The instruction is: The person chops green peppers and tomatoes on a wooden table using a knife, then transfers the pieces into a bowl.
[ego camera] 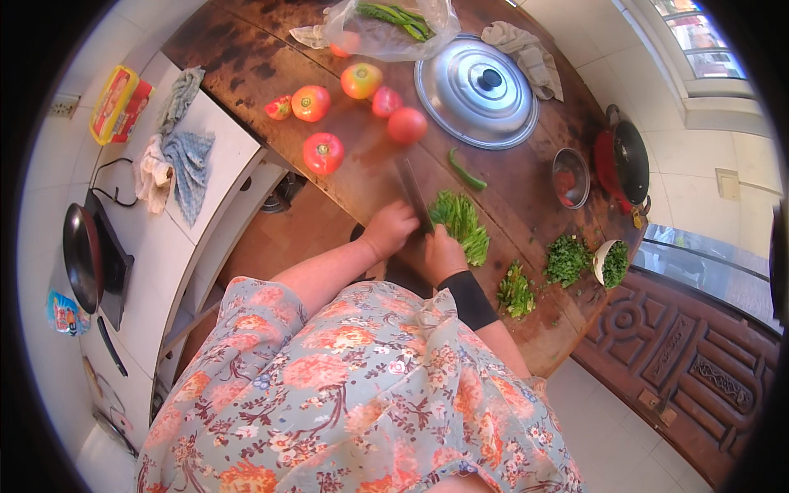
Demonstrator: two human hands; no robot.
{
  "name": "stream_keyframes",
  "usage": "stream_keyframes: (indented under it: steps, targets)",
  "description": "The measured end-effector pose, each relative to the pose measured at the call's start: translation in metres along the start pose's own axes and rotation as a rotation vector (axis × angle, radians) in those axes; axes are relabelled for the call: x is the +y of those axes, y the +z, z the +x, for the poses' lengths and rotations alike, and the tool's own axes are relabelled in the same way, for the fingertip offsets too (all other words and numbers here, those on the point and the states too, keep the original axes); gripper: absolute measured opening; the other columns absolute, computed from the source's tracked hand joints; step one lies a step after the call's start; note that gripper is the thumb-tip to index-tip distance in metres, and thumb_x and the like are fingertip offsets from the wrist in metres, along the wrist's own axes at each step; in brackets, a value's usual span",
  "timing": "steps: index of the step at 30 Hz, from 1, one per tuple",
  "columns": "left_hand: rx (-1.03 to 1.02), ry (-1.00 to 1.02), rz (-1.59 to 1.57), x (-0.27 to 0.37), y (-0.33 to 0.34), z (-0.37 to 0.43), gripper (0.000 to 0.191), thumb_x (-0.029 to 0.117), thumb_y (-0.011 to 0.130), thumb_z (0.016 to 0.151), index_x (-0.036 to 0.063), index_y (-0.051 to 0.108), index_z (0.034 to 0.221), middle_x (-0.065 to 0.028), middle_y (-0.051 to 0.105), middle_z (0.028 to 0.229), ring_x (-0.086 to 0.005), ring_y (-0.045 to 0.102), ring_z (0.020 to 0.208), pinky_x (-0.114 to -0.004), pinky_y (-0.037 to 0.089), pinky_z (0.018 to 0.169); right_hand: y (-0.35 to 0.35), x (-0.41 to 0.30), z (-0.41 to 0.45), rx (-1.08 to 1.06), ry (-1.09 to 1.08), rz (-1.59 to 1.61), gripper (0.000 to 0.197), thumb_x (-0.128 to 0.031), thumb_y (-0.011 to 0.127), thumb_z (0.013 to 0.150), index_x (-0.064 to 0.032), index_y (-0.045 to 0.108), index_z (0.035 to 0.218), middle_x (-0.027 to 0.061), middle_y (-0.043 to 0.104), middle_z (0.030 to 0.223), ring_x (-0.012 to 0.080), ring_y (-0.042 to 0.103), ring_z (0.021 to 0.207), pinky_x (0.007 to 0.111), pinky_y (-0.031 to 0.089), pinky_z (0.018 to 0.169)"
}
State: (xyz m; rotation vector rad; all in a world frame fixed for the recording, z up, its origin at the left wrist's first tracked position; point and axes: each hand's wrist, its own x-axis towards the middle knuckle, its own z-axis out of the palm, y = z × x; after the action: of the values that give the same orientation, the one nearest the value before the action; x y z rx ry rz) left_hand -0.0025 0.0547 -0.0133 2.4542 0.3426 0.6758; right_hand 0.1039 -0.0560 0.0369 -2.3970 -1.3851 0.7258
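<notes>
A kitchen knife stands out over the wooden table, its blade pointing away from me. My right hand, with a black band on the wrist, grips the knife's handle end. Just left of the blade is my left hand, its fingers curled and partly hidden; I cannot see whether it holds anything. Cut green leafy stems lie in a pile immediately right of the knife. Beyond them rests a single green pepper. Several tomatoes are spread past the blade, one red tomato lying beyond the tip.
A domed metal lid and a plastic bag of green peppers occupy the far side. To the right are a metal bowl, a red pot, chopped herbs and a tipped white bowl. A white counter holds cloths and a frying pan.
</notes>
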Motion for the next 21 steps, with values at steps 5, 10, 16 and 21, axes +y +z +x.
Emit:
stream_keyframes:
  steps: [5,10,16,21]
  targets:
    - [0.010,-0.013,-0.029,-0.007,0.001,-0.008,0.006,0.007,0.053,0.060,0.0070,0.050,0.065,-0.0079,0.047,0.067,-0.0260,0.047,0.066,-0.034,0.043,0.056,-0.012,-0.002,-0.006,-0.094,-0.023,0.021,0.015,-0.016,0.046,0.081,-0.0010,0.042,0.079,0.0241,0.055,0.063,0.0405,0.054,0.061,0.049,0.042,0.054]
    - [-0.022,0.013,-0.031,-0.005,-0.001,0.001,0.007,0.009,0.054,0.060,0.0074,0.050,0.065,-0.0076,0.047,0.067,-0.0255,0.047,0.065,-0.034,0.043,0.055,0.003,-0.002,0.001,0.036,-0.027,0.049,0.017,-0.016,0.047,0.080,-0.0002,0.041,0.079,0.0254,0.053,0.062,0.0415,0.053,0.060,0.049,0.042,0.053]
    - [-0.018,0.023,-0.029,-0.007,-0.005,0.000,0.007,0.010,0.054,0.060,0.0072,0.050,0.064,-0.0079,0.046,0.066,-0.0258,0.047,0.065,-0.034,0.043,0.056,-0.005,-0.007,0.002,-0.055,0.005,0.085,0.017,-0.015,0.047,0.080,0.0012,0.043,0.079,0.0265,0.054,0.065,0.0421,0.054,0.064,0.049,0.042,0.056]
    - [-0.061,-0.014,-0.035,-0.004,-0.006,-0.002,0.003,0.008,0.050,0.061,0.0069,0.048,0.063,-0.0092,0.048,0.068,-0.0276,0.049,0.067,-0.036,0.043,0.057,-0.002,-0.006,0.007,-0.006,-0.013,0.092,0.017,-0.015,0.048,0.080,0.0017,0.043,0.078,0.0267,0.054,0.066,0.0426,0.053,0.065,0.049,0.042,0.057]
